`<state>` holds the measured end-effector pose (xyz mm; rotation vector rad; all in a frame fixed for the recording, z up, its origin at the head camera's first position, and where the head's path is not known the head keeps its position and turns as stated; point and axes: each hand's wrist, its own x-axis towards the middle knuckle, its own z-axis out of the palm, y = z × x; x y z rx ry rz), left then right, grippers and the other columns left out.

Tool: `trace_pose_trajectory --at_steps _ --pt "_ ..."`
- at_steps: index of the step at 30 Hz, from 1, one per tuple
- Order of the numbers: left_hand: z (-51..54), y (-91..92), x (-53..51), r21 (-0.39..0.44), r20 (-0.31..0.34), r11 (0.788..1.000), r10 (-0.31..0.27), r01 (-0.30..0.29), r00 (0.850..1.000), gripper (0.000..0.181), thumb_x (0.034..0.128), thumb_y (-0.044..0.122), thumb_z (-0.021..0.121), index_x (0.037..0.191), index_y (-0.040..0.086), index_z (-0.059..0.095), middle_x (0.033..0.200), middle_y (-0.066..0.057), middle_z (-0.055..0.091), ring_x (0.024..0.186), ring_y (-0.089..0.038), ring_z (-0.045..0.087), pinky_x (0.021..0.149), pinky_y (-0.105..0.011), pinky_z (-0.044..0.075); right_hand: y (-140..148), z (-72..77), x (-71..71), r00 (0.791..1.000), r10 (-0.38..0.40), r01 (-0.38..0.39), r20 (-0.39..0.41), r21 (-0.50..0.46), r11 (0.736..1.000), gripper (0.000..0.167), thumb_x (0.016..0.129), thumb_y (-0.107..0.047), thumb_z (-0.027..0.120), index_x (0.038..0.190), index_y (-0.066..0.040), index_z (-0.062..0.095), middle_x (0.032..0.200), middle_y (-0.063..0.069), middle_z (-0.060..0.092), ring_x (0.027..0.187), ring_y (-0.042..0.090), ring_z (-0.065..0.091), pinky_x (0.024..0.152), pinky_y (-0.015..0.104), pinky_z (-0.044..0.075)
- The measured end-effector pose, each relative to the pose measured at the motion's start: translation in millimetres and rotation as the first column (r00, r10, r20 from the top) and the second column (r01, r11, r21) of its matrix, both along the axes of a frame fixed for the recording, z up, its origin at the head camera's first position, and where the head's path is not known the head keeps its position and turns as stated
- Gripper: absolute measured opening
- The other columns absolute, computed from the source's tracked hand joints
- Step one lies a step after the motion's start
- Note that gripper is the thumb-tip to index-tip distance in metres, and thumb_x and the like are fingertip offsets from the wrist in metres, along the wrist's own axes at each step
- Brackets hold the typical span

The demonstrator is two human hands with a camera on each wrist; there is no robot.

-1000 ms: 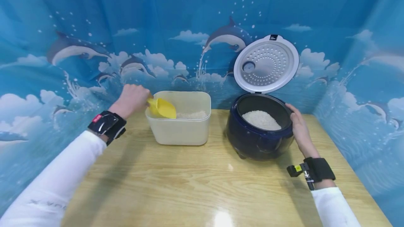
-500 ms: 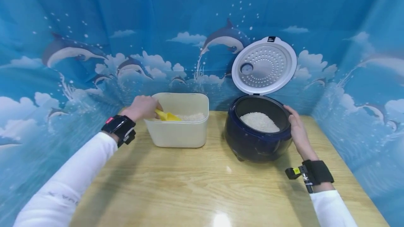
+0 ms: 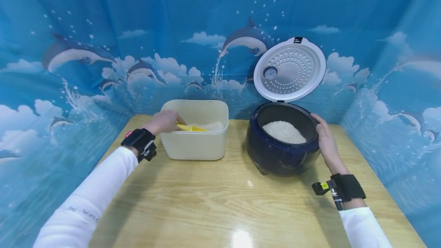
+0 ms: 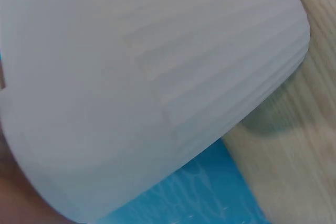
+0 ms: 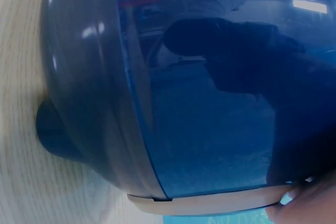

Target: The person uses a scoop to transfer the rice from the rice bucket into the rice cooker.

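In the head view my left hand [image 3: 166, 121] grips the handle of a yellow scoop [image 3: 195, 128], which dips into a cream bin [image 3: 194, 146] holding white rice [image 3: 214, 126]. The bin's ribbed side [image 4: 210, 61] fills much of the left wrist view. My right hand [image 3: 326, 141] rests against the right rim of a dark blue rice cooker [image 3: 280, 160], fingers fairly straight. White rice [image 3: 284, 131] lies inside the cooker, whose silver lid [image 3: 291, 70] stands up. In the right wrist view the cooker's glossy side [image 5: 210, 119] is close, with part of my hand [image 5: 310, 205] at the lower right.
Bin and cooker stand apart on a light wooden table [image 3: 193, 198], near its back edge. A blue curtain [image 3: 193, 10] printed with dolphins hangs behind and on both sides. A small foot [image 5: 55, 132] of the cooker shows in the right wrist view.
My left hand has moved right and down over the bin's left rim, lowering the scoop deeper into the bin. My right hand has stayed on the cooker.
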<state>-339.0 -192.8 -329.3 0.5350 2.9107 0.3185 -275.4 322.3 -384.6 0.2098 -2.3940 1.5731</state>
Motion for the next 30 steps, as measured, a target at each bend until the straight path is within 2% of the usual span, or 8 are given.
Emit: trace_pose_trajectory --at_steps 4,10,15,19,25,30 --pt "-1.0 -0.7 -1.1 0.001 0.007 1.000 -0.009 0.009 1.000 0.036 0.0964 0.027 0.071 0.128 0.010 0.071 0.129 -0.017 0.067 0.120 -0.039 0.059 0.100 -0.058 0.046 0 1.0 0.6 1.000 -0.003 0.003 -0.005 -0.006 1.000 0.052 0.113 -0.023 0.018 0.160 0.000 0.019 0.166 0.024 0.011 0.153 0.042 0.005 0.122 0.053 0.004" --pt "-1.1 -3.1 -1.5 -0.023 -0.036 0.999 -0.028 0.027 0.999 0.039 0.0951 0.033 0.072 0.127 0.011 0.072 0.127 -0.016 0.069 0.116 -0.038 0.062 0.095 -0.055 0.049 -1 0.5 -2.7 1.000 -0.009 0.009 -0.011 0.008 1.000 0.052 0.113 -0.021 0.018 0.159 0.001 0.021 0.166 0.024 0.013 0.153 0.042 0.006 0.122 0.052 0.005" --pt "2.9 -8.3 0.4 -0.047 -0.062 0.999 -0.016 0.013 0.998 0.039 0.0929 0.036 0.074 0.125 0.013 0.073 0.123 -0.013 0.071 0.111 -0.035 0.063 0.088 -0.051 0.050 -5 -3.0 -5.0 1.000 0.012 -0.012 0.002 0.008 1.000 0.052 0.113 -0.021 0.018 0.160 0.001 0.020 0.167 0.024 0.011 0.153 0.043 0.006 0.121 0.056 0.005" --pt "9.5 -14.1 1.2 -0.036 -0.066 0.999 0.012 -0.014 0.998 0.040 0.0935 0.036 0.074 0.127 0.014 0.072 0.126 -0.015 0.070 0.113 -0.038 0.063 0.086 -0.050 0.051 -4 -4.0 -4.3 1.000 0.016 -0.016 -0.003 0.003 1.000 0.053 0.113 -0.024 0.018 0.160 0.000 0.019 0.167 0.023 0.010 0.153 0.042 0.004 0.121 0.056 0.004" --pt "18.0 -22.4 4.6 -0.004 -0.085 0.999 0.035 -0.036 0.996 0.045 0.0944 0.039 0.072 0.130 0.013 0.070 0.130 -0.017 0.067 0.117 -0.041 0.060 0.091 -0.055 0.049 -1 -2.0 -1.8 1.000 0.011 -0.011 -0.024 0.003 1.000 0.053 0.113 -0.026 0.018 0.160 0.000 0.020 0.166 0.024 0.012 0.153 0.043 0.005 0.122 0.055 0.004" --pt "20.3 -31.7 9.3 0.057 -0.073 0.997 0.061 -0.057 0.995 0.046 0.0950 0.039 0.071 0.133 0.013 0.068 0.128 -0.017 0.068 0.107 -0.033 0.063 0.082 -0.045 0.048 1 -0.8 -1.1 1.000 0.000 0.001 -0.026 0.014 1.000 0.053 0.113 -0.024 0.018 0.159 0.000 0.021 0.166 0.024 0.013 0.153 0.042 0.007 0.122 0.054 0.005"
